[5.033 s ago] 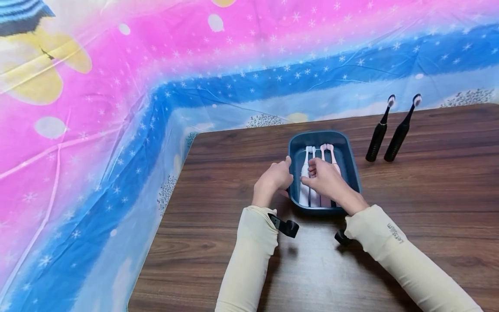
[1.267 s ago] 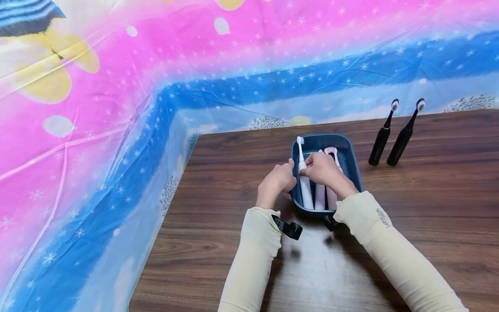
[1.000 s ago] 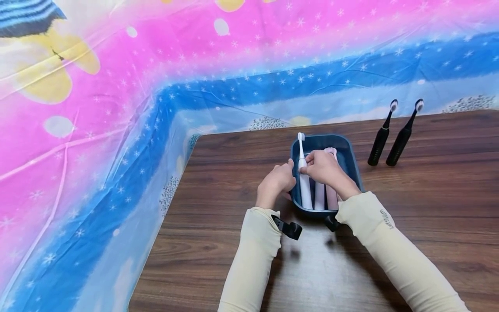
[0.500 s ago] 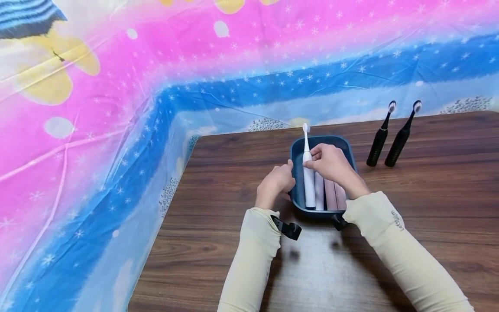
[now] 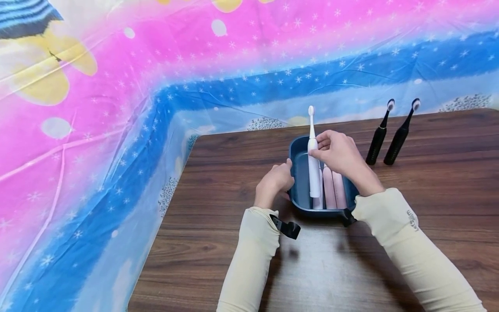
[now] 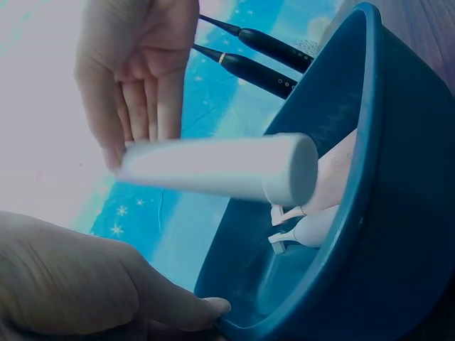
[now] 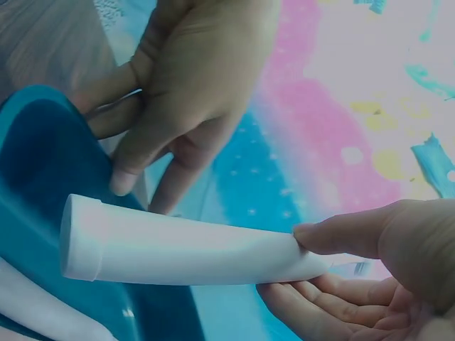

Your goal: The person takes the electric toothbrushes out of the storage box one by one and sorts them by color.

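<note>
A white electric toothbrush (image 5: 313, 173) stands nearly upright over the dark blue basin (image 5: 319, 213), pinched between thumb and fingers of my right hand (image 5: 345, 156). In the left wrist view its handle's flat base (image 6: 297, 170) is raised above the basin's rim. My left hand (image 5: 274, 180) holds the basin's left rim, its thumb (image 7: 126, 174) over the edge and its other fingers outside. Inside the basin lie a second pale toothbrush (image 5: 318, 203) and two pink toothbrushes (image 5: 329, 190), side by side. The right hand hides their upper parts in the head view.
Two black electric toothbrushes (image 5: 377, 143) stand on the brown wooden table (image 5: 202, 203) to the right of the basin. Behind the table hangs a pink and blue patterned cloth (image 5: 234, 95). A black wrist camera mount (image 5: 288, 227) sits on the left wrist.
My right hand has taken hold of the white toothbrush, which lay in the basin, and has lifted it up and slightly right. The left hand has stayed on the rim.
</note>
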The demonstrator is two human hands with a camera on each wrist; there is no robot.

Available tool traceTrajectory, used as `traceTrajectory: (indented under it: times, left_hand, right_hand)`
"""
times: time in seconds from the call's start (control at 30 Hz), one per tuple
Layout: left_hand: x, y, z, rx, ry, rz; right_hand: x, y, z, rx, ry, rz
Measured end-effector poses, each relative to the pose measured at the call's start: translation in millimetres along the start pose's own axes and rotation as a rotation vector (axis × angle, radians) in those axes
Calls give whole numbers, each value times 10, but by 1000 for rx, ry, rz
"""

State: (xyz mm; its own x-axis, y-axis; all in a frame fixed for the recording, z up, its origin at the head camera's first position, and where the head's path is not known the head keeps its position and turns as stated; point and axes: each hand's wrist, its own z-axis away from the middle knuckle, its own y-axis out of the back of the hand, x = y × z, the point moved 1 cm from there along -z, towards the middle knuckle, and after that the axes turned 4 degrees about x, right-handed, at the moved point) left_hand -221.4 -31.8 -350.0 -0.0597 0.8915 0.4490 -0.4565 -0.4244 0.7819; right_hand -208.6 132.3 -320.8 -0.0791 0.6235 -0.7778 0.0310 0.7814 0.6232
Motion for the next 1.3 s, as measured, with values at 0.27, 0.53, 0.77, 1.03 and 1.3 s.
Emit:
traceTrajectory:
  times: [0.27,0.53,0.77,1.03,1.3]
  left_hand:
    - [-7,-11,16,3,-2,-3]
    - [-4,-20,-3,-5,3,-24]
    - [-19,-37,-8,-1,7,-20]
    - [-15,-10,14,11,1,29]
    - [-6,-11,11,1,-2,14]
  right_hand:
    - [-51,190,82,63,-7,15]
    - [40,376,139,128,18,5]
    - [164,514,181,193,37,24]
    - [237,706,265,278,34,53]
    - [390,864,373,349,11,56]
